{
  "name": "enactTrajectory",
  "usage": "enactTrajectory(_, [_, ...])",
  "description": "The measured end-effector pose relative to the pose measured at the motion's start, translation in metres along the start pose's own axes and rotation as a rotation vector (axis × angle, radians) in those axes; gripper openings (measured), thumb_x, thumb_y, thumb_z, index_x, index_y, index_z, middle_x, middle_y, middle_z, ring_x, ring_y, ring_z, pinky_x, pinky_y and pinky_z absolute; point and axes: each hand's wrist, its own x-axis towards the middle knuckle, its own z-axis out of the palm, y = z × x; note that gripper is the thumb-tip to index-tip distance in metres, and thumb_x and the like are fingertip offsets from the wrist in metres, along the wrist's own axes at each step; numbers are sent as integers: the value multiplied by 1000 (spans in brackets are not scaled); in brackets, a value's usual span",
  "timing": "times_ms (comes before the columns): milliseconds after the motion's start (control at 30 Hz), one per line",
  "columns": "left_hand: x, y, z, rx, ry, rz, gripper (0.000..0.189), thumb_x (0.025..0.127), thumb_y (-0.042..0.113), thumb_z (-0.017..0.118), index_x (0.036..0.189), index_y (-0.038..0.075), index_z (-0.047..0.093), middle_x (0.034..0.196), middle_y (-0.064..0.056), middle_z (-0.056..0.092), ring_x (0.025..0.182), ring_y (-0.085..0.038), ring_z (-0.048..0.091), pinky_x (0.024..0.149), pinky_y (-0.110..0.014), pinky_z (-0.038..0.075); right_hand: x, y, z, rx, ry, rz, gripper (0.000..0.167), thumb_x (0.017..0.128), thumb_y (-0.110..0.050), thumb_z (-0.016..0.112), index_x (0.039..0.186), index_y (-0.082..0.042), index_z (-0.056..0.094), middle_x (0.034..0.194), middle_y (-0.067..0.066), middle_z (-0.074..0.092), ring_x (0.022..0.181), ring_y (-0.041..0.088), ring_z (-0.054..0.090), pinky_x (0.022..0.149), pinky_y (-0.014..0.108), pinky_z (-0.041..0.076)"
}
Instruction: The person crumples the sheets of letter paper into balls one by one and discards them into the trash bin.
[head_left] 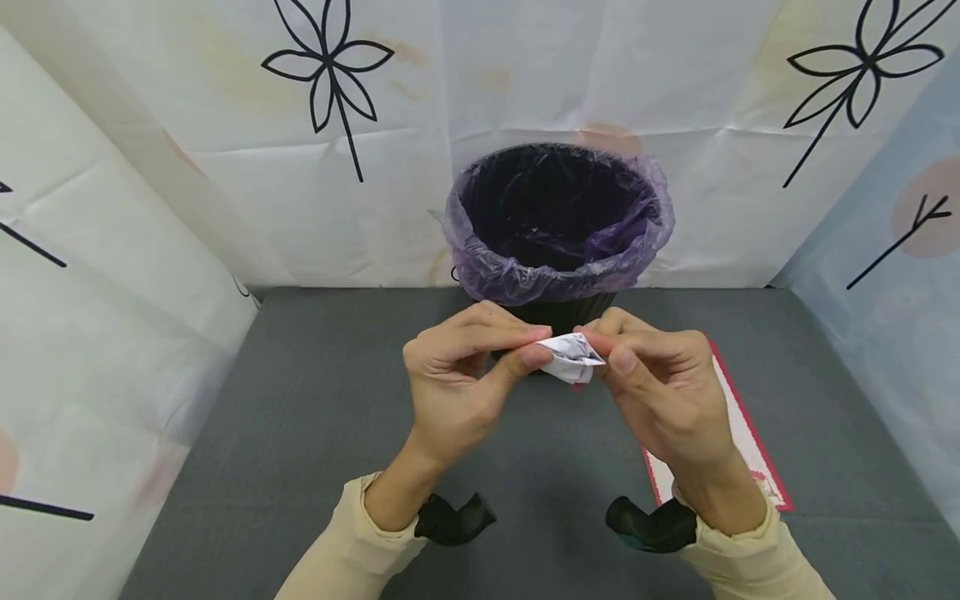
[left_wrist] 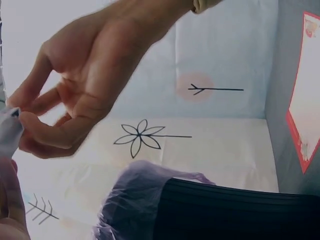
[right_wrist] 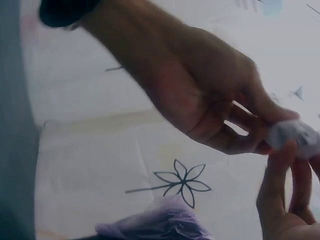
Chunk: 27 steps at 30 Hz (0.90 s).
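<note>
A small folded piece of white paper with a greyish inner side is held up between both hands in front of the bin. My left hand pinches its left end between thumb and fingers. At the right tip, the thumb and forefinger of my right hand pinch the paper. In the left wrist view the paper shows at the left edge, partly cut off. The right wrist view has the paper blurred between the fingertips of both hands.
Behind the hands stands a dark bin with a purple plastic liner folded over its rim. A red-edged white sheet lies on the grey table, partly under the right forearm. Patterned cloth walls surround the table.
</note>
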Motion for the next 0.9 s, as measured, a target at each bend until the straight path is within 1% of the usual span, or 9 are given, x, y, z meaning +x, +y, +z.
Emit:
enactTrajectory(33, [1,0,0,-20,-19,1,24,90,11,78,89,-12,73,80,-21,68,74,-25,67,64,-32,56,0,0,-5,73,-47,47,24,100,4,58,121,12,68,108,19,68,99,27,61,84,33,52])
enactTrajectory(100, [1,0,-1,-44,-50,6,23,91,10,78,89,-12,73,80,-21,68,74,-26,67,64,-34,57,1,0,-12,146,-117,136,27,100,0,62,125,6,69,111,15,68,101,25,60,85,32,49])
enactTrajectory(200, [0,0,1,-51,-69,27,22,91,8,77,88,-13,72,79,-21,67,72,-27,66,63,-34,57,2,2,-18,157,-162,233,30,96,-7,70,126,-2,71,112,11,68,100,23,59,84,32,48])
enactTrajectory(300, [0,0,2,-39,-59,48,22,92,7,76,87,-13,72,79,-21,67,71,-27,65,62,-34,56,3,1,-17,132,-157,254,32,93,-8,74,124,-2,71,115,12,68,100,24,60,83,32,51])
enactTrajectory(433, [-1,0,4,-2,-12,86,21,91,6,77,86,-13,72,78,-20,67,70,-27,65,61,-34,55,4,-4,-8,53,-84,193,29,89,3,75,118,6,71,109,17,70,93,26,66,78,33,58])
enactTrajectory(533, [-2,0,6,35,23,123,18,90,3,77,85,-13,72,78,-20,67,69,-27,65,61,-33,55,5,-10,3,-132,-7,112,21,87,7,75,107,10,72,99,17,72,82,25,67,70,32,60])
enactTrajectory(667, [-2,1,10,96,57,173,17,88,1,78,83,-13,71,77,-19,67,68,-28,65,61,-32,56,5,-13,18,-394,83,3,17,88,2,77,96,14,68,89,16,68,73,20,64,66,27,58])
enactTrajectory(767, [-2,2,13,147,79,205,17,88,1,78,82,-13,71,76,-19,67,65,-27,65,61,-31,56,4,-11,26,-494,127,-81,24,89,-1,77,92,18,64,89,17,66,74,19,62,67,23,56])
enactTrajectory(900, [-2,3,16,203,96,227,15,89,1,78,82,-12,72,75,-18,66,64,-26,65,59,-29,57,3,-6,32,-607,181,-197,24,90,-2,76,90,19,63,88,18,65,77,17,62,70,19,54])
